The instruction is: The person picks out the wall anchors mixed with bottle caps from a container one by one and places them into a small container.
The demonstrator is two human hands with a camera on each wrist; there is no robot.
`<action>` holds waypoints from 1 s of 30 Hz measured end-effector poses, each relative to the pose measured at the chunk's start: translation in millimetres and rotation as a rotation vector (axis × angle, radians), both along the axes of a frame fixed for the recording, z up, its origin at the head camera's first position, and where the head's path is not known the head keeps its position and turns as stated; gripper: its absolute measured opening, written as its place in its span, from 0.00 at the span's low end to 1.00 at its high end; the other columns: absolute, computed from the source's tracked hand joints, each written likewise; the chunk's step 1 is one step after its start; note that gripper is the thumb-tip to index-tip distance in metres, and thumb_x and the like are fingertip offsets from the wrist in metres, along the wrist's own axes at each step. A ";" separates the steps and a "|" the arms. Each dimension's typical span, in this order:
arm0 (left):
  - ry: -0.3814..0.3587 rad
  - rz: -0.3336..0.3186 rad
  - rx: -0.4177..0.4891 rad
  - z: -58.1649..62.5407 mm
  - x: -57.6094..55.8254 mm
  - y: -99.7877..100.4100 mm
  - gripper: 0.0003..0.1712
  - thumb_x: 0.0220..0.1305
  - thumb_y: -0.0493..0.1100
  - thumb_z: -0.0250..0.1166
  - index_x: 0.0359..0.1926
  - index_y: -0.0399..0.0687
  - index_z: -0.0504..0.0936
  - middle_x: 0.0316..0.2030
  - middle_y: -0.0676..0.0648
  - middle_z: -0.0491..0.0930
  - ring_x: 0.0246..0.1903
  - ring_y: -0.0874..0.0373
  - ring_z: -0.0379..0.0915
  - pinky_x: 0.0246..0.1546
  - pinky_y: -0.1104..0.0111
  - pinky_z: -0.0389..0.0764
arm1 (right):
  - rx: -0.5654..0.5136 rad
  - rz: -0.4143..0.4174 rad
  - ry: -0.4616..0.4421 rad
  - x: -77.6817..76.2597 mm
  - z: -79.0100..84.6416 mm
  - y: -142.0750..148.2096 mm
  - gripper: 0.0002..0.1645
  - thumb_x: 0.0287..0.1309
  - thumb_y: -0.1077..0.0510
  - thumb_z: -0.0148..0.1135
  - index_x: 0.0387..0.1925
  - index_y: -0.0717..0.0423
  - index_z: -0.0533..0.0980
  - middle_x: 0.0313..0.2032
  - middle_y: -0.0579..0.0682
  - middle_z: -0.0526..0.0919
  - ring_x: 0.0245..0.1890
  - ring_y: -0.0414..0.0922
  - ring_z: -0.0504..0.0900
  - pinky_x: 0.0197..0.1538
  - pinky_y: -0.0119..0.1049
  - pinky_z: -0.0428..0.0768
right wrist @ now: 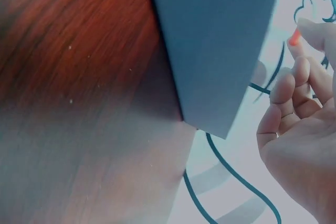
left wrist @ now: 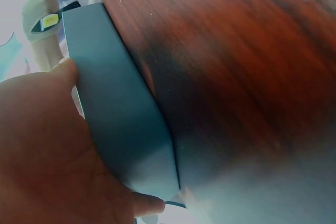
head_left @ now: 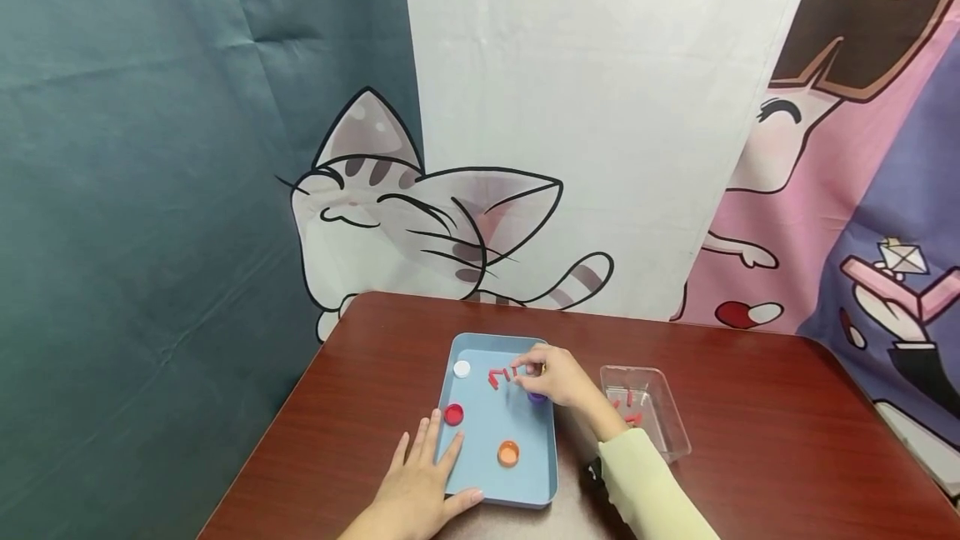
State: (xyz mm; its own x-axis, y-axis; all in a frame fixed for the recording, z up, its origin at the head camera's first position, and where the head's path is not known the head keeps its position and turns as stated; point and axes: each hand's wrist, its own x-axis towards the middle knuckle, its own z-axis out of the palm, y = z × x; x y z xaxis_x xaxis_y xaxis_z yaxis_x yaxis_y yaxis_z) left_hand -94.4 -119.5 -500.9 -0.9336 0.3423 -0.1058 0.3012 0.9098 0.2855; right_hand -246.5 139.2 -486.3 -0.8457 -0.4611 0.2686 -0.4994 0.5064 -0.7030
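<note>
Red stick [right wrist: 295, 38] in right grip [head_left: 555, 373], above blue tray [head_left: 480, 427]

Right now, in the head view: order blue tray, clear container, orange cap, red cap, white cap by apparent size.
Blue tray
Clear container
Orange cap, slightly; nearness to camera may explain it
Red cap and white cap: too alike to rank

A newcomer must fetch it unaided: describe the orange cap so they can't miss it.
On the reddish-brown table lies a light blue tray. In its near half, about midway across, sits the orange cap, small and round. It alone is orange; the white cap, red cap and purple item sit farther back.
</note>
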 end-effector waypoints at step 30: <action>0.024 -0.009 0.037 -3.4 1.2 -2.7 0.53 0.63 0.79 0.51 0.75 0.47 0.66 0.78 0.31 0.47 0.75 0.30 0.46 0.69 0.34 0.50 | -0.316 -0.106 -0.005 62.6 14.6 40.6 0.15 0.53 0.70 0.73 0.45 0.65 0.84 0.26 0.51 0.81 0.27 0.35 0.75 0.30 0.29 0.76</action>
State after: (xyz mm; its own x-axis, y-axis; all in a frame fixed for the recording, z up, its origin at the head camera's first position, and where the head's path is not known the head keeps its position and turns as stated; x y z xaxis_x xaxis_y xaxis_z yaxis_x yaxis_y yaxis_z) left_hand -93.3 -122.2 -504.3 -0.9327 0.3538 -0.0705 0.3164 0.8960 0.3116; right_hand -184.0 179.7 -471.7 -0.8861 -0.2649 0.3804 -0.4520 0.3121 -0.8356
